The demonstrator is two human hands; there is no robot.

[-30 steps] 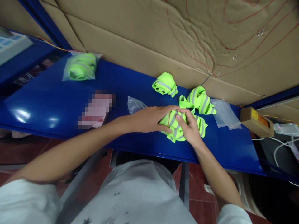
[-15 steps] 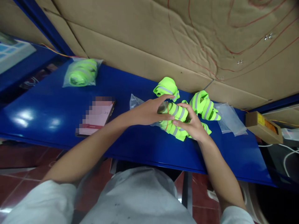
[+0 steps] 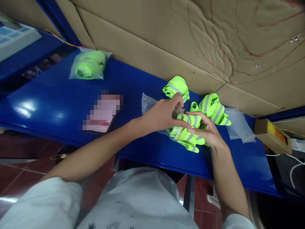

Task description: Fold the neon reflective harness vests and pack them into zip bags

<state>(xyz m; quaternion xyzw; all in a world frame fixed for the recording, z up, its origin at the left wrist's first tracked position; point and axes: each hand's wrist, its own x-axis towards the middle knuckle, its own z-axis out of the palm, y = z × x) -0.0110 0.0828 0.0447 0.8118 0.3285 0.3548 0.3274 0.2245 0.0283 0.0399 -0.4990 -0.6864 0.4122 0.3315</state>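
Observation:
A folded bundle of lime-yellow reflective strap (image 3: 190, 138) with grey stripes sits partly inside a clear zip bag (image 3: 148, 103), whose red seal line crosses the bundle. My left hand (image 3: 164, 114) grips the bag's mouth, fingers curled about its rim. My right hand (image 3: 207, 128) is closed around the bundle's outer end, thumb on the near side. Some loops stick out beyond the bag's mouth. Just behind my hands lies one rolled reflective strap (image 3: 176, 86); another loose reflective strap (image 3: 214, 108) lies to the right.
A bagged strap bundle (image 3: 89, 65) lies at the back left of the blue table (image 3: 133, 149). A phone (image 3: 105, 113), partly blurred out, is left of my arm. Flat clear bags (image 3: 240, 125) and a cardboard box (image 3: 273, 135) are at the right. Cardboard (image 3: 147, 47) lines the back.
The bundle sits deeper in the bag's mouth. My left fingers have curled in closer around the rim, and my right hand keeps its hold. The camera view has shifted slightly.

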